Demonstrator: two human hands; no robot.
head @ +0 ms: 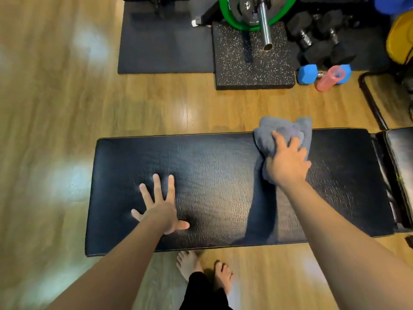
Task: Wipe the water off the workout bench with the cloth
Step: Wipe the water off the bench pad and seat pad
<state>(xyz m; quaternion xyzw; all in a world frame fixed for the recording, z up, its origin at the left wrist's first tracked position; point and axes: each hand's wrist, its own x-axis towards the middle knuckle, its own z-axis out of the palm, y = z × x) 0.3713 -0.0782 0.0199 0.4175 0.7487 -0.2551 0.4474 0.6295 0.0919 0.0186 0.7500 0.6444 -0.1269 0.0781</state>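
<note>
A long black padded bench (223,175) lies across the view on a wooden floor (67,108), its textured cover shiny in places; whether that sheen is water cannot be told. A second pad of the same bench (400,166) joins it at the right edge.

The right hand (288,162) grasps a bunched grey cloth (268,139) and presses it down on the far side of the bench, right of the middle. The fingers curl over the top of the cloth — part of it sticks out past the far edge of the pad, and a fold shows below the palm on the near-left side.

The left hand (161,209) lies flat on the bench toward its left end, near the front edge, holding nothing — fingers straight and spread, thumb pointing right. The two hands are well apart.

Two bare feet (205,269) stand on the floor just in front of the bench, with a dark trouser leg (205,291) over them.

Beyond the bench, a dark mat (165,45) and a speckled rubber block (254,63) lie on the floor. A steel bar (264,25) with a green-rimmed weight plate (228,10) rests over the block. To the right are black dumbbells (321,39), a blue dumbbell (307,74), and a pink bottle (329,78) lying just in front of it.
</note>
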